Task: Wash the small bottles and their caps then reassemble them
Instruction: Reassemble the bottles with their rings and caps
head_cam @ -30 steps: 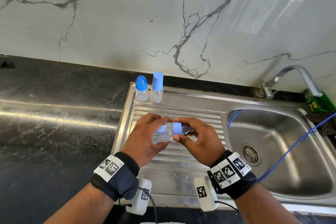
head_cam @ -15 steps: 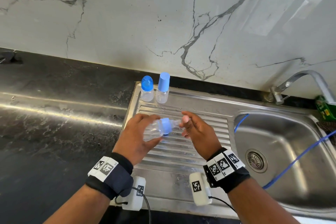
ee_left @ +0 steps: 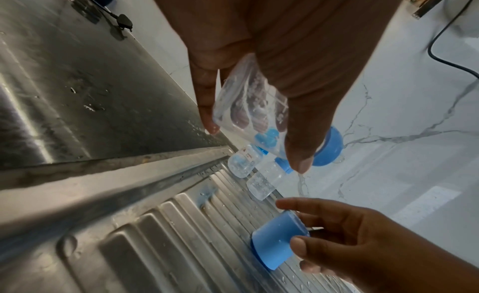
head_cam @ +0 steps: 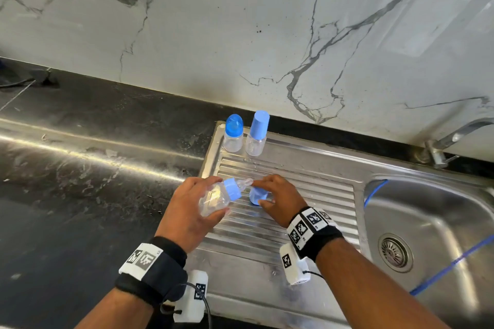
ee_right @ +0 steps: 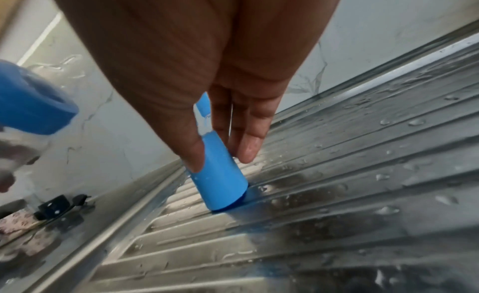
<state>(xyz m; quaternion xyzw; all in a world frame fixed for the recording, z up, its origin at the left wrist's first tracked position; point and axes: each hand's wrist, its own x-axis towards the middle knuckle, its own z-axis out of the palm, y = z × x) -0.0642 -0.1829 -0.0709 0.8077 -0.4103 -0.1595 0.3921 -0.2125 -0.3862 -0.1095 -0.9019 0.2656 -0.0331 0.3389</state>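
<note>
Cap (head_cam: 257,195) now off, down on drainboard (head_cam: 307,195) — right hand (head_cam: 278,201) pinching it | left hand (head_cam: 192,211) grip round bottle (head_cam: 215,200)

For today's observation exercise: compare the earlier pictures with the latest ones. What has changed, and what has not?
The right hand pulled the blue cap off the bottle and brought it down onto the drainboard, fingers still on it. The left hand keeps holding the bottle, its teat now bare. The two capped bottles at the back have not moved.

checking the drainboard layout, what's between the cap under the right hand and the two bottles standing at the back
Only bare ribbed drainboard with water drops lies between the blue cap and the two standing bottles; the head view shows it.
</note>
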